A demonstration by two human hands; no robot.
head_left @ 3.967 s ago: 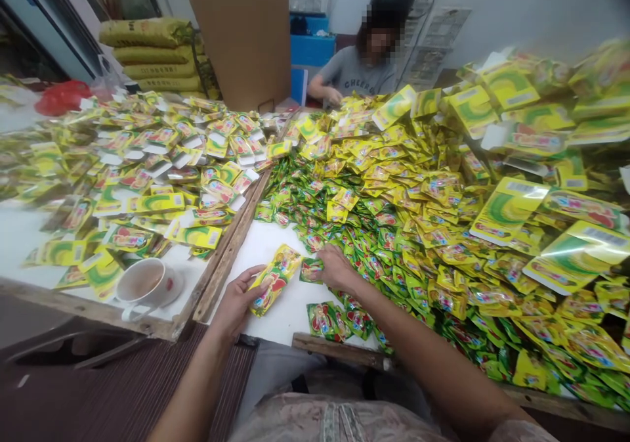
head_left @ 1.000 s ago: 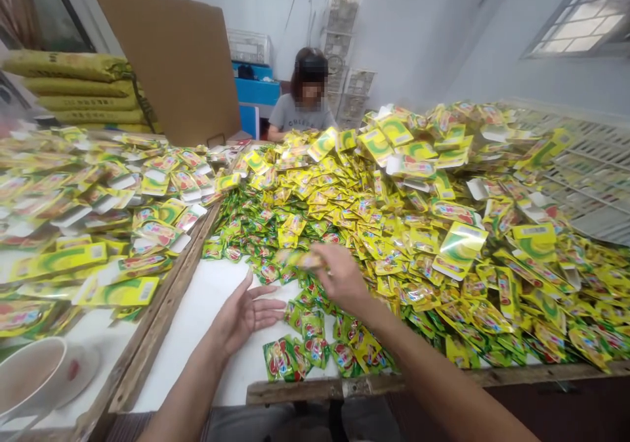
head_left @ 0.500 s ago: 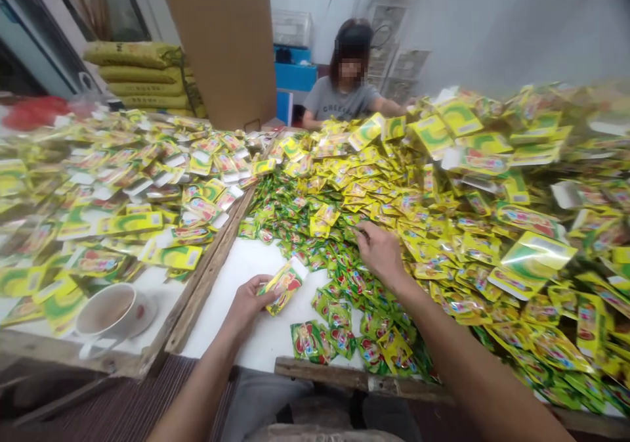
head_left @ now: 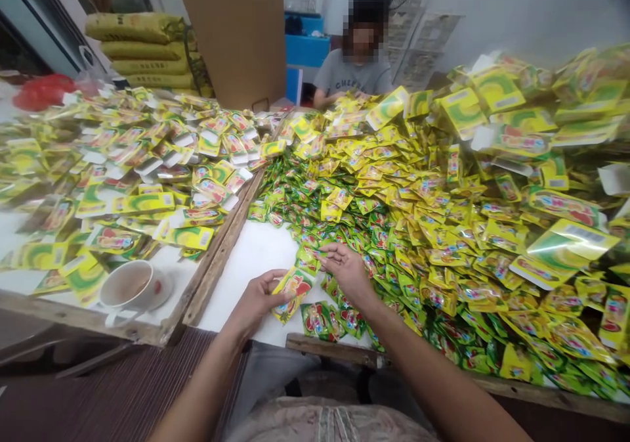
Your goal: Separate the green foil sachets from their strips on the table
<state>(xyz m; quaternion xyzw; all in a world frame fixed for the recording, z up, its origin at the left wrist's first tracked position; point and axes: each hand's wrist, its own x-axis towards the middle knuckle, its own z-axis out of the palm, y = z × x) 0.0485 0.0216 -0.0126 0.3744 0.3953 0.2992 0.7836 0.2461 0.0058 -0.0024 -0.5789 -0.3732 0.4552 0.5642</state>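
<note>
My left hand (head_left: 258, 299) is closed around a small yellow and green printed carton (head_left: 291, 295), which it holds tilted over the white tabletop (head_left: 260, 245). At the carton's upper end, my right hand (head_left: 348, 272) pinches a small green sachet (head_left: 308, 258) with thumb and fingertips. Whether the sachet is partly inside the carton I cannot tell. Loose green sachets (head_left: 319, 322) lie just below both hands. A heap of green sachets (head_left: 280, 196) rises beyond them, and yellow sachets (head_left: 378, 176) spread to the right.
Many cartons (head_left: 142, 202) cover the left table, beside a cup of brown liquid (head_left: 128, 287). Wooden strips (head_left: 221, 251) edge the tables. More cartons (head_left: 566, 238) lie on the right. Across the table sits a person in a grey shirt (head_left: 344, 74); yellow sacks (head_left: 142, 51) are stacked behind.
My right hand has moved from the sachet heap leftward and nearer, bringing a green sachet to the carton's end. My left hand still holds the carton. The camera view has shifted.
</note>
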